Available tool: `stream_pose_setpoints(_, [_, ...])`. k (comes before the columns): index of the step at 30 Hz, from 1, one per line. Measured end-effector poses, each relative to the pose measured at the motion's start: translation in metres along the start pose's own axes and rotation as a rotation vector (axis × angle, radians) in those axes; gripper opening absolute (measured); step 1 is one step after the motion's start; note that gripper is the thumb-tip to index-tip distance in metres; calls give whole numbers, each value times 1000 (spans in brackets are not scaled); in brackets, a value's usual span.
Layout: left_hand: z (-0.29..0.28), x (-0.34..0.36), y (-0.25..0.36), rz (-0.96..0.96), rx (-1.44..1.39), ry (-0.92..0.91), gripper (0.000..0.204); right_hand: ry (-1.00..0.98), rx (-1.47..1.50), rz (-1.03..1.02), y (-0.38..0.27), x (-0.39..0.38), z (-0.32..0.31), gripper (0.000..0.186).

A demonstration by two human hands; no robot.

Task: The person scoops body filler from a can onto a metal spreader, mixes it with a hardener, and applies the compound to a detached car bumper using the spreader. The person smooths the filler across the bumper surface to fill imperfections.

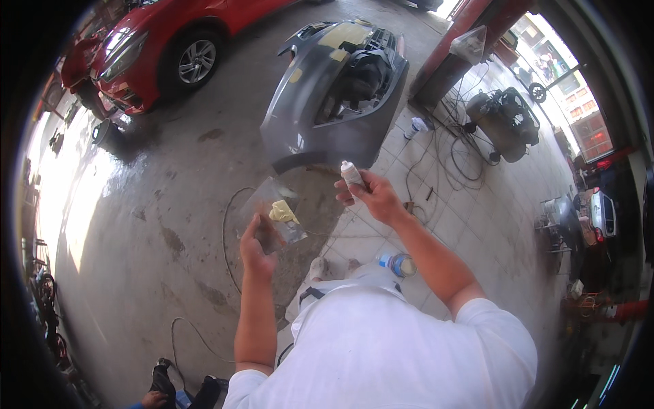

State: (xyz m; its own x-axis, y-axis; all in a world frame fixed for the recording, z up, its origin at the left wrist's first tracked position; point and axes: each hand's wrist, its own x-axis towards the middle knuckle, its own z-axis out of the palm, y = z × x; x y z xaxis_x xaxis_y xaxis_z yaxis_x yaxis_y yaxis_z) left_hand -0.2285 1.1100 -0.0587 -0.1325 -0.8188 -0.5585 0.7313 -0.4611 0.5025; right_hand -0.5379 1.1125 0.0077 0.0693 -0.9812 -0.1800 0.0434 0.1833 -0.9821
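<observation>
Concrete floor [157, 225] spreads wide at nine o'clock from my view, with a red car [163, 48] at eleven and a grey bumper [327, 88] lying at twelve. My left hand [255, 245] grips a clear plate [272, 211] carrying a yellow blob of filler [283, 211]. My right hand [371, 194] is clenched around a small white tube [352, 175], just at three o'clock of the plate. I judge the filler could slide off if the plate tilts. Loose cables [228, 232] below could snag feet; open room lies leftward.
</observation>
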Motion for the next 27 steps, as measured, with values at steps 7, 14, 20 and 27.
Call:
stream_pose_setpoints(7, [96,-17,-28,14,70,-15,29,-74,-288,-120,-53,2,-39,26])
stream_pose_setpoints(14, [142,-34,-52,77,291,56,43,-339,-561,-340,-81,15,-79,31])
stream_pose_setpoints(20, [146,-41,-66,88,302,114,53,-381,-789,-673,-88,17,-91,34])
stream_pose_setpoints(27, [158,-53,-63,120,328,60,34,-350,-1197,-805,-106,18,-82,13])
